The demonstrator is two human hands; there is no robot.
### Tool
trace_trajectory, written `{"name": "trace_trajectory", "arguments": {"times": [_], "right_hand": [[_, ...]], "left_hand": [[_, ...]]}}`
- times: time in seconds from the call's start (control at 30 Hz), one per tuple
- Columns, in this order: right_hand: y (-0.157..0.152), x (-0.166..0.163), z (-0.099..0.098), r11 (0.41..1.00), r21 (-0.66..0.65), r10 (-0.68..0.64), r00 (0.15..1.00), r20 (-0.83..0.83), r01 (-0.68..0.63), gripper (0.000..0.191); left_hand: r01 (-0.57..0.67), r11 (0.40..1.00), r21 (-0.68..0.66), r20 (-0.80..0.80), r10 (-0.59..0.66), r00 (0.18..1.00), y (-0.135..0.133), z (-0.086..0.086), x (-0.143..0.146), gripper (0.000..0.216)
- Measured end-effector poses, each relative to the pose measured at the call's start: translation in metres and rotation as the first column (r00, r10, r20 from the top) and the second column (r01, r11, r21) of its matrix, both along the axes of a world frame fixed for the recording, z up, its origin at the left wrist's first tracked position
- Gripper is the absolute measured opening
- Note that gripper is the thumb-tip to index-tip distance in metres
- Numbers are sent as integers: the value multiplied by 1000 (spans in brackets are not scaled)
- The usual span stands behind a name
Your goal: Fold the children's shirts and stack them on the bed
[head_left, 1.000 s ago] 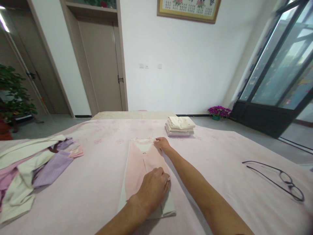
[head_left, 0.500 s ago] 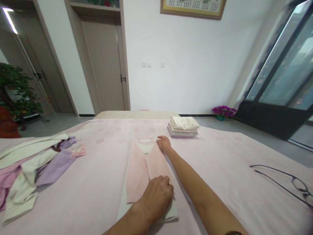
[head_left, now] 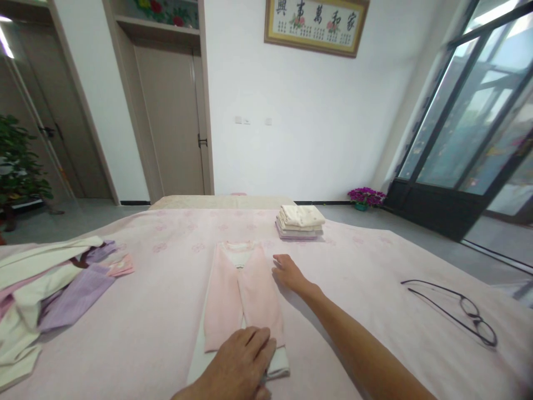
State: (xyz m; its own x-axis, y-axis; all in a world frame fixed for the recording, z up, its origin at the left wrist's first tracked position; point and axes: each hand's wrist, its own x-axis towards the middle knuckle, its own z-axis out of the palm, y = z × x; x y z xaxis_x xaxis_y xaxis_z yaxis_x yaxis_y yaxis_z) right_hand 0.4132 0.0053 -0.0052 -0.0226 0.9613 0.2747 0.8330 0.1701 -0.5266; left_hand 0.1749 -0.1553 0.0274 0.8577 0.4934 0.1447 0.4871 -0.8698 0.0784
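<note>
In the middle of the bed lies a pale pink and white child's top point(head_left: 220, 300), its pink sleeves folded inward over the white body and its neckline at the far end. My left hand point(head_left: 244, 358) is at the near end of the top, fingers bent over the lower right part by the hem. The fingertips are partly hidden, but they seem closed on the cloth. My right hand point(head_left: 291, 272) hovers just right of the top's shoulder, fingers apart, with nothing in it.
A stack of folded clothes point(head_left: 300, 223) stands beyond my right hand. Loose white, purple and pink clothes point(head_left: 75, 294) are heaped at the left. Black-framed eyeglasses point(head_left: 474, 316) rest on the pink sheet point(head_left: 358, 294) at the right. Purple flowers point(head_left: 366, 196) stand by the wall.
My right hand has let go of the top's far right shoulder and moved off it to the right. My left hand has slid nearer, toward the hem. The view has tilted up.
</note>
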Motion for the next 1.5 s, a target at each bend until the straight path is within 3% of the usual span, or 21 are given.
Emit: {"name": "trace_trajectory", "arguments": {"times": [0.13, 0.37, 0.57, 1.5], "right_hand": [[-47, -1, -7, 993, 71, 65, 953, 297, -90, 44], [-59, -15, 5, 996, 82, 6, 918, 396, -41, 41], [-65, -13, 9, 996, 79, 13, 915, 402, -48, 41], [-60, -11, 5, 994, 60, 58, 926, 374, -87, 42]], "left_hand": [[91, 992, 87, 77, -97, 992, 4, -9, -33, 60], [-159, 951, 265, 316, 70, 946, 21, -23, -70, 40], [-220, 938, 267, 338, 123, 933, 19, -30, -64, 33], [-248, 956, 159, 316, 189, 930, 12, -21, -60, 31]]}}
